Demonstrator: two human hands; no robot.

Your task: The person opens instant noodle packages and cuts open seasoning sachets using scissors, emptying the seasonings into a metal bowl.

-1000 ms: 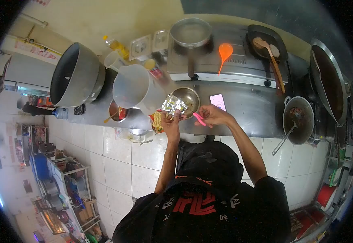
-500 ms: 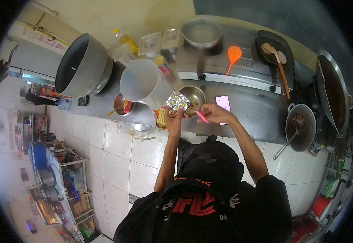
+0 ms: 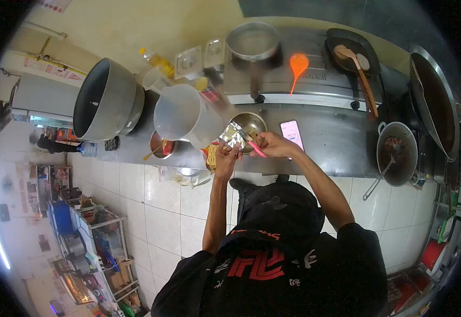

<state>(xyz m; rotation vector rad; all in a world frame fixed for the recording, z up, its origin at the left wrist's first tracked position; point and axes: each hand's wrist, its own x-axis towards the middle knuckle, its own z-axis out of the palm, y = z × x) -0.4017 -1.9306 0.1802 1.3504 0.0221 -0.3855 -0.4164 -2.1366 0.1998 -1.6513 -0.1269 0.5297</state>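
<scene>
**Pink-handled scissors (image 3: 257, 150) at a foil sachet (image 3: 233, 137)**

The left hand (image 3: 226, 157) pinches the foil sachet beside the metal bowl (image 3: 258, 122); the right hand (image 3: 273, 146) is closed on the scissors. Sound technique: sachet taut, left hand clear of the cut, opening over the bowl.

My view shows a shiny, crinkled foil packet (image 3: 233, 136) and scissors (image 3: 257, 149) with glossy pink plastic handles. I see a smooth metal bowl (image 3: 255, 122) with a dull sheen and a counter (image 3: 325, 124) of brushed-looking grey metal. The jug (image 3: 177, 113) is cloudy, translucent plastic. I see smooth, bright orange plastic on the ladle (image 3: 298, 64), brown wood on the spatula (image 3: 365, 87), matt black cloth on the shirt (image 3: 315, 269), and glossy pale tiles (image 3: 164, 195) on the floor.
</scene>
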